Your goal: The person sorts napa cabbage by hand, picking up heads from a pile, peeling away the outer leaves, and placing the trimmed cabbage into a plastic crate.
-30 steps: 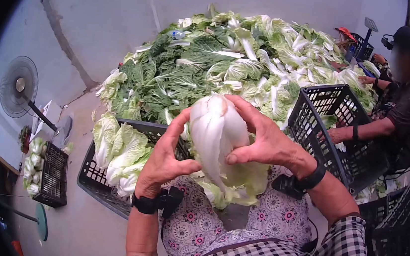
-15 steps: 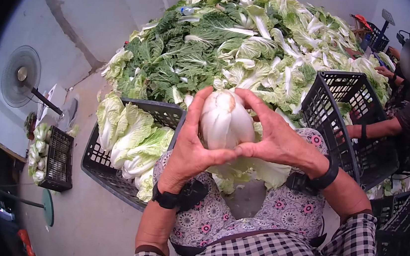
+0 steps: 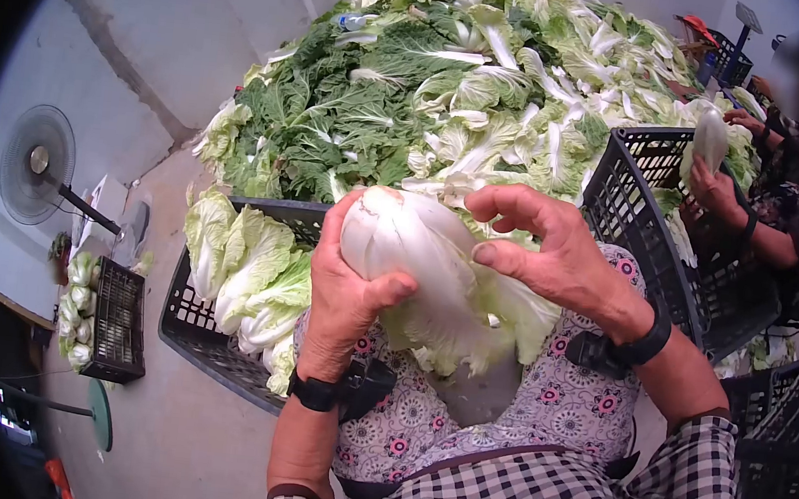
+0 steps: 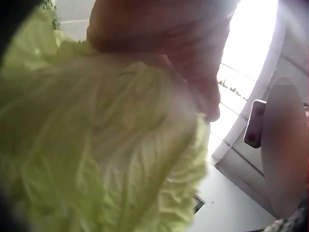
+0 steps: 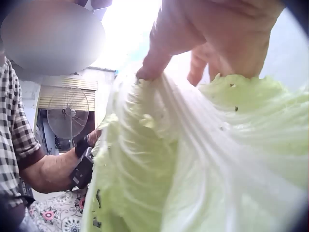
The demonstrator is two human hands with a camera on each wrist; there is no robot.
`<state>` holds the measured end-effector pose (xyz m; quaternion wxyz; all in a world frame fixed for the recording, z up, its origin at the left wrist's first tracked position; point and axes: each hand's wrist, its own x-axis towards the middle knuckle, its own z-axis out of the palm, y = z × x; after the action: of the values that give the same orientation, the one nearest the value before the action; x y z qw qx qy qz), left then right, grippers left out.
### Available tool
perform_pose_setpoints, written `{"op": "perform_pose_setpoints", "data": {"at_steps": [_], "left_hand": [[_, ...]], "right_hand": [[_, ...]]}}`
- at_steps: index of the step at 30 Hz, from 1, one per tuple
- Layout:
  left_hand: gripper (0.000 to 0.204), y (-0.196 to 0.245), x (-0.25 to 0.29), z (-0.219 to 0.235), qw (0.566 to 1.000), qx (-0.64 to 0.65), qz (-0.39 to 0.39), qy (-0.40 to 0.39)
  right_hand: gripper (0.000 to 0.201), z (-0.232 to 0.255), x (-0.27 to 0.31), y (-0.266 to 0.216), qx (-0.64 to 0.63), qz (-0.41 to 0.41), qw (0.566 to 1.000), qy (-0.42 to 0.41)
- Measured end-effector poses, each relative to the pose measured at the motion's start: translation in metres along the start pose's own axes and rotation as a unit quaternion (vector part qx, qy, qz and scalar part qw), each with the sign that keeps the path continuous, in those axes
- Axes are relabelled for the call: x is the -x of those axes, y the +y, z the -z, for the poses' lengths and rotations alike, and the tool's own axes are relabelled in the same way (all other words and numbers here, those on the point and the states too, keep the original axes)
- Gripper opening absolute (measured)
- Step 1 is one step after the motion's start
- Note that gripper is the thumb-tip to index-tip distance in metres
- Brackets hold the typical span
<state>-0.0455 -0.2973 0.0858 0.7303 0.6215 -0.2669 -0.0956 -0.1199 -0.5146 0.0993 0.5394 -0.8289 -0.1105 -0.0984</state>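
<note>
In the head view, my left hand [image 3: 342, 283] grips a napa cabbage [image 3: 418, 256] near its white base, thumb on the near side. The base points up and its pale green leaves hang down over the lap. My right hand [image 3: 555, 251] is beside the cabbage, fingers bent and apart from the thumb, with a gap between them. In the right wrist view, the right thumb [image 5: 152, 65] is right at a broad outer leaf [image 5: 193, 130] with small dark specks. Leaves [image 4: 120, 140] fill much of the left wrist view, below the left hand [image 4: 164, 29].
A black crate [image 3: 224, 348] with several cabbages stands at the left. A large heap of leaves [image 3: 395, 103] lies ahead. Another person [image 3: 795, 194] at the right holds a cabbage [image 3: 711, 136] over a black crate [image 3: 651, 218]. A fan [image 3: 39, 158] and another crate [image 3: 119, 322] are far left.
The cabbage has tilted, and its base now leans left in my left hand. My right hand has come off its base to the right. The other person has lifted a cabbage.
</note>
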Motion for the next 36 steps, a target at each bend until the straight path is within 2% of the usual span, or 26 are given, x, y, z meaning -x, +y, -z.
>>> {"op": "perform_pose_setpoints", "data": {"at_steps": [2,4,6,7,8,9,10,11,14,15,20,23,26,27,30,31,34,35,36], "left_hand": [[0.102,0.001,-0.002,-0.009,0.999,-0.017,-0.020,0.027],[0.101,0.002,-0.001,-0.014,0.998,-0.053,-0.023,0.015],[0.101,0.003,-0.002,-0.015,0.996,-0.088,-0.018,-0.010],[0.098,-0.009,-0.004,-0.008,0.990,-0.125,-0.064,-0.033],[0.098,-0.014,-0.002,-0.007,0.977,-0.196,-0.067,-0.043],[0.097,-0.015,0.000,-0.009,0.960,-0.266,-0.068,-0.051],[0.097,-0.016,0.003,-0.010,0.938,-0.336,-0.068,-0.059],[0.090,-0.015,0.004,-0.014,0.953,-0.298,-0.043,-0.036],[0.086,-0.018,0.001,-0.015,0.981,-0.189,-0.004,-0.034],[0.081,-0.022,0.000,-0.016,0.986,-0.166,-0.017,-0.019],[0.076,-0.025,-0.001,-0.020,0.954,-0.294,-0.057,-0.002],[0.076,-0.033,-0.003,-0.020,0.958,-0.280,-0.055,-0.007],[0.079,-0.032,-0.005,-0.024,0.989,-0.149,0.011,0.008],[0.081,-0.028,-0.005,-0.025,0.992,-0.128,0.017,-0.003],[0.082,-0.022,-0.003,-0.025,0.996,-0.086,-0.015,-0.011],[0.086,-0.022,-0.003,-0.024,0.997,-0.069,-0.021,-0.004],[0.090,-0.019,-0.003,-0.019,0.997,-0.073,-0.038,0.005],[0.097,-0.013,-0.001,-0.021,0.992,-0.124,-0.034,0.014],[0.097,-0.009,0.000,-0.020,0.992,-0.107,-0.062,0.015]], "right_hand": [[0.060,-0.004,0.005,-0.008,0.068,0.084,0.994,0.027],[0.059,-0.012,0.007,-0.014,0.134,0.170,0.974,0.069],[0.063,-0.018,0.008,-0.009,0.106,0.127,0.983,0.073],[0.064,-0.020,0.009,-0.005,0.079,0.100,0.989,0.076],[0.064,-0.021,0.010,-0.001,0.052,0.072,0.993,0.076],[0.062,-0.021,0.010,0.005,0.086,0.115,0.986,0.079],[0.063,-0.020,0.011,0.008,0.096,0.120,0.986,0.070],[0.064,-0.020,0.012,0.011,0.107,0.126,0.984,0.061],[0.064,-0.013,0.009,0.013,0.139,0.164,0.975,0.056],[0.064,-0.011,0.009,0.013,0.150,0.177,0.971,0.055],[0.059,-0.004,0.015,0.009,0.225,0.131,0.965,0.038],[0.066,-0.002,0.020,0.012,0.257,0.093,0.962,0.009],[0.064,-0.009,0.018,0.029,0.229,0.166,0.956,0.083],[0.065,-0.009,0.018,0.025,0.161,0.108,0.980,0.044],[0.067,-0.001,0.012,0.020,0.122,0.113,0.985,0.034],[0.068,0.004,0.013,0.009,0.060,0.043,0.997,0.015],[0.083,-0.001,0.008,0.024,0.149,0.165,0.972,0.080],[0.091,-0.001,0.008,0.027,0.169,0.171,0.968,0.077],[0.099,-0.002,0.008,0.028,0.189,0.177,0.963,0.075]]}}
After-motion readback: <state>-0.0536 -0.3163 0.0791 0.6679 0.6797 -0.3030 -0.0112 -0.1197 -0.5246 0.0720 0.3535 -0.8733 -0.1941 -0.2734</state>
